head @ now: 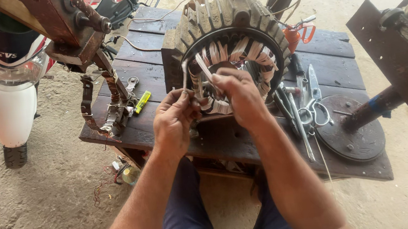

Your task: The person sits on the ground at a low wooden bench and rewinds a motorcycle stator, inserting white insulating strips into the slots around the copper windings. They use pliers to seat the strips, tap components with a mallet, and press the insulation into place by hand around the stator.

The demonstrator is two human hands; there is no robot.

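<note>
My left hand (174, 120) pinches white strip (202, 68) at stator (228, 31) mouth; my right hand (240, 95) closed on windings (223, 105) there. Stator stands mid-table (159, 73). Scissors (314, 103) right, lighter (142, 101) left.

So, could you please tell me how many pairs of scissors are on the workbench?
2. One orange-handled pair of scissors lies right of the motor stator; one metal pair of scissors lies among the tools beside the round metal disc. Others may be hidden in the clutter.
</note>
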